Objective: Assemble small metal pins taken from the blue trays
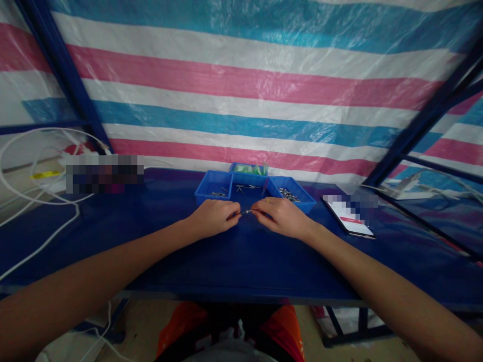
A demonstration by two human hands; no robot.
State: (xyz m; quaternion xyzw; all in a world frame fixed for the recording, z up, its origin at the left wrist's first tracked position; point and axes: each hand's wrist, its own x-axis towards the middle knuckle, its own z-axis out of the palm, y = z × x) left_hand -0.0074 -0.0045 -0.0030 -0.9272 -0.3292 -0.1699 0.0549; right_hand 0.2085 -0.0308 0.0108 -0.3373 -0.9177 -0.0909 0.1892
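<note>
Between my two hands, just above the blue table, is a small thin metal piece point(247, 211). My left hand point(217, 217) has its fingers closed on one end, and my right hand point(278, 216) pinches the other end. Behind my left hand stands a blue bin point(214, 182) with a few small metal parts. Another blue bin point(307, 202), behind my right hand, holds several metal pieces point(290, 195). Some thin metal pieces point(240, 189) lie between these two bins. A third blue bin point(249, 178) at the back holds green-tinted clear packaging.
On the blue table point(241, 266), a phone point(349, 217) lies to the right. White cables point(56, 229) loop over the left side. A power strip point(413, 192) sits at the far right. Blue metal posts flank the striped sheet point(241, 80) behind the table.
</note>
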